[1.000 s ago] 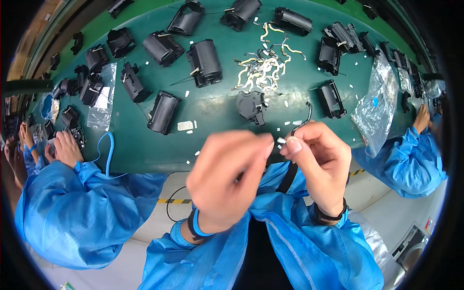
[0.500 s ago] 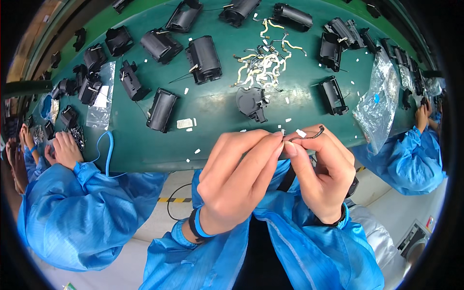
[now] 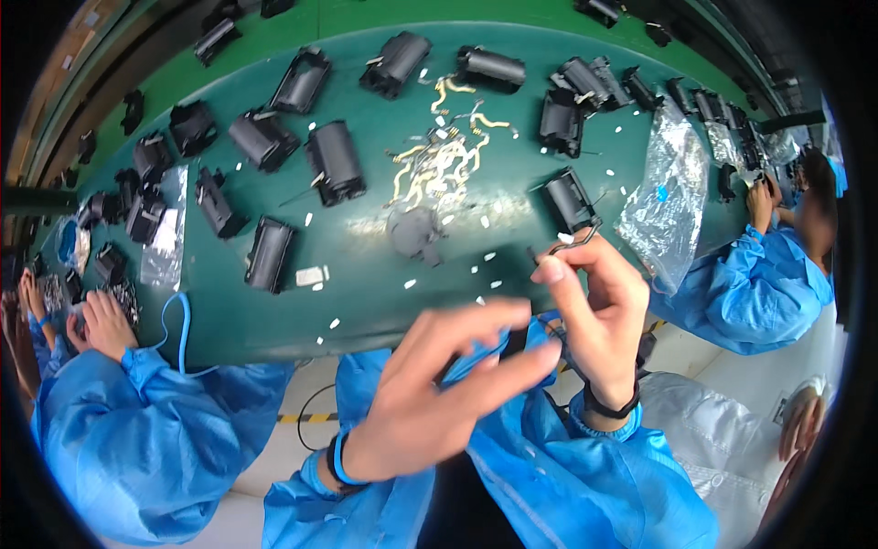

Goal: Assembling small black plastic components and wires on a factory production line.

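Observation:
Between thumb and forefinger, my right hand (image 3: 599, 311) pinches a short dark cable (image 3: 585, 236) with a small white tag (image 3: 566, 239) on it. My left hand (image 3: 430, 393) hangs over the table's near edge, smeared by motion, its thumb and fingers apart and nothing seen in them. Just beyond the cable lies a black half-round housing (image 3: 569, 199). A rounded black part (image 3: 414, 233) sits farther out in the middle. Behind it is a tangled heap of cream and dark cables (image 3: 448, 169).
Several black housings (image 3: 336, 163) lie across the green table (image 3: 366, 302), with small white scraps between them. A clear plastic bag (image 3: 666, 197) lies at right, another bag (image 3: 165, 261) at left. Co-workers in blue sleeves (image 3: 155, 439) work on both sides; a blue coiled cord (image 3: 176, 334) hangs nearby.
My left hand has let go of the cable, spread its fingers and drawn back toward me. The right hand still holds it. The whole view has shifted slightly.

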`<state>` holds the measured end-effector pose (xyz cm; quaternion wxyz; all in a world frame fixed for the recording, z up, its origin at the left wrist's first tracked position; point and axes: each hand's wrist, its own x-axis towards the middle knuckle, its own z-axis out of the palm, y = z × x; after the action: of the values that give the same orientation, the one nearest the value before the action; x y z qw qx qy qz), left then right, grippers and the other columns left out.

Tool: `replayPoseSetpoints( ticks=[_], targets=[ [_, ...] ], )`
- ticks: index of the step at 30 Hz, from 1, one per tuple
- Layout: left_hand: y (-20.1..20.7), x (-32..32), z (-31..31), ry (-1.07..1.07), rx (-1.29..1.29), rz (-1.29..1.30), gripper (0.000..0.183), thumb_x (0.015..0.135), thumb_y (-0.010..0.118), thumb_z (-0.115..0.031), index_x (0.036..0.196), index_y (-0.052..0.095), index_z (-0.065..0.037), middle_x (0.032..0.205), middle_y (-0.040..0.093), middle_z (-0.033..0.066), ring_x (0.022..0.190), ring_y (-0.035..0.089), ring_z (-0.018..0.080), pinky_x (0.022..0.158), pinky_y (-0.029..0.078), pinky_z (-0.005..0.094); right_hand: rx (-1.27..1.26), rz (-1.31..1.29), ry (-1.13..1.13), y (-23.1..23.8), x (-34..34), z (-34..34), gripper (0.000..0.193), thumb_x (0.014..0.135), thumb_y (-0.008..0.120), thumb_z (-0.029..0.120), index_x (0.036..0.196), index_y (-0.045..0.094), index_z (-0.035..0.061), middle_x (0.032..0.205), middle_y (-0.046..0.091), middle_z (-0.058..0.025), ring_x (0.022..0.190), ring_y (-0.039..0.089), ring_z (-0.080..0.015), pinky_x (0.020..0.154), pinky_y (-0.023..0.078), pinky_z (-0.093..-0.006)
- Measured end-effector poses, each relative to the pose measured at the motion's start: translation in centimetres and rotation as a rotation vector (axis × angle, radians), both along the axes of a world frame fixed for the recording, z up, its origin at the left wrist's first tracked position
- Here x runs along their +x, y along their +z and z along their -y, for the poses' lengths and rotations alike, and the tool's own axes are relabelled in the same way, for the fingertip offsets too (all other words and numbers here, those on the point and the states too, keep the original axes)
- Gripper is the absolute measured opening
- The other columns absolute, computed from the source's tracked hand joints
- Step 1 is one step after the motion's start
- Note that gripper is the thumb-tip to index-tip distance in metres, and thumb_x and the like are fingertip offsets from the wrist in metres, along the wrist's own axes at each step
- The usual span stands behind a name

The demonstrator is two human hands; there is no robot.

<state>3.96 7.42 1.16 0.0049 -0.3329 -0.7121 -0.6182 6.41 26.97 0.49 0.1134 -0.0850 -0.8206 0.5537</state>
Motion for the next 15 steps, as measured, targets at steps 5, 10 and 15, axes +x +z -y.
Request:
replayPoseSetpoints(
  ticks=[5,10,15],
  targets=[
    [0.6,-0.5,-0.4,0.182,0.046,0.156,0.029,0.081,0.077,-0.001,0.11,0.073,0.002,0.109,0.07,0.0166,0.088,0.064,0.0204,0.072,0.051,0.031,-0.036,-0.138,0.315,1.0,0.8,0.1,0.008,0.083,0.073,-0.006,0.09,0.069,-0.0036,0.084,0.068,-0.0112,0.072,0.062,-0.0211,0.065,0.047,-0.0323],
    [-0.3,-1.0,-0.4,0.094,0.028,0.238,0.027,0.081,0.079,0.004,0.107,0.074,0.004,0.098,0.07,0.0137,0.08,0.065,0.0146,0.067,0.052,0.0255,0.029,-0.161,0.42,1.1,0.1,0.4,0.011,0.08,0.074,-0.006,0.089,0.069,-0.002,0.085,0.067,-0.0125,0.071,0.061,-0.0262,0.064,0.047,-0.0349],
    [0.1,-0.7,-0.5,0.136,0.068,0.304,0.016,0.081,0.075,0.012,0.095,0.074,0.004,0.095,0.069,0.0144,0.081,0.066,0.0155,0.066,0.051,0.0251,0.09,-0.155,0.455,0.8,0.0,0.5,0.009,0.081,0.074,-0.005,0.088,0.068,-0.0025,0.082,0.066,-0.0121,0.069,0.059,-0.0264,0.063,0.046,-0.0349]
  ],
)
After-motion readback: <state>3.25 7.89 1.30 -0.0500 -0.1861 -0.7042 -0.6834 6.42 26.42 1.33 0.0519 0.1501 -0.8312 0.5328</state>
